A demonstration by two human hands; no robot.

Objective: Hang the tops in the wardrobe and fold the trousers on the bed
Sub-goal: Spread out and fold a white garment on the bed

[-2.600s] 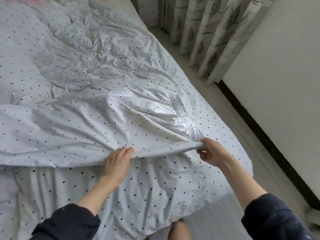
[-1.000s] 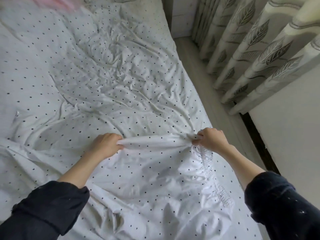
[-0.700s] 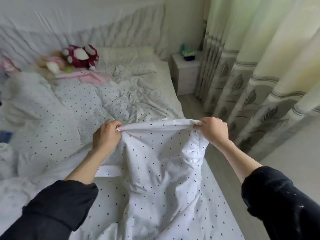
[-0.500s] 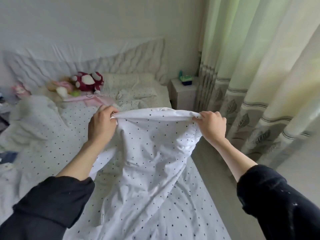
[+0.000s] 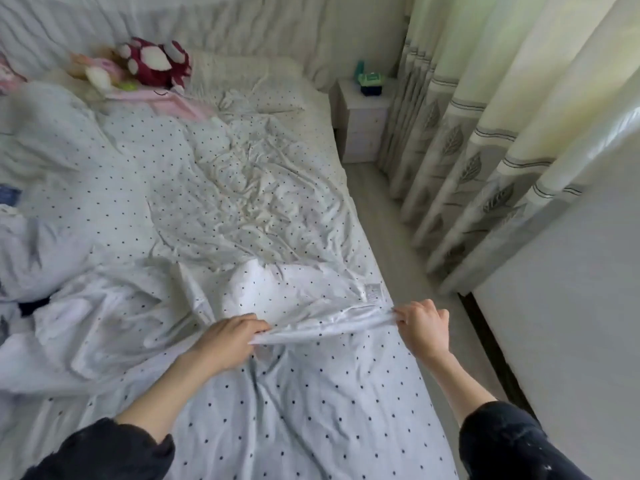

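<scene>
I am at the near end of the bed [image 5: 329,109], both hands on one white polka-dot garment [image 5: 311,306]. It has a gathered, elastic-looking band by my right hand, so I take it for trousers, though against the dotted sheet I cannot be sure. My left hand [image 5: 228,337] pinches its near edge between thumb and curled fingers. My right hand [image 5: 422,323] pinches the same edge at the far-right corner, fingers curled round the bunched cloth. The edge is pulled taut between them, and the rest of the garment lies rumpled on the sheet just beyond, partly ballooned up.

By my judgement the task is early — this piece is only being laid out, and no crease or finished fold shows on it. To the left a heap of pale clothes [image 5: 52,271] sits untouched, with a scrap of dark fabric [image 5: 34,304] and something blue [image 5: 8,195] poking out, so tops and perhaps more trousers are left. No wardrobe and no hanger are in view, so I cannot tell whether anything has been hung.

Plush toys [image 5: 152,62] lie at the far head of the bed, and a small nightstand [image 5: 363,123] stands at the far right beside the leaf-print curtains [image 5: 485,157].
</scene>
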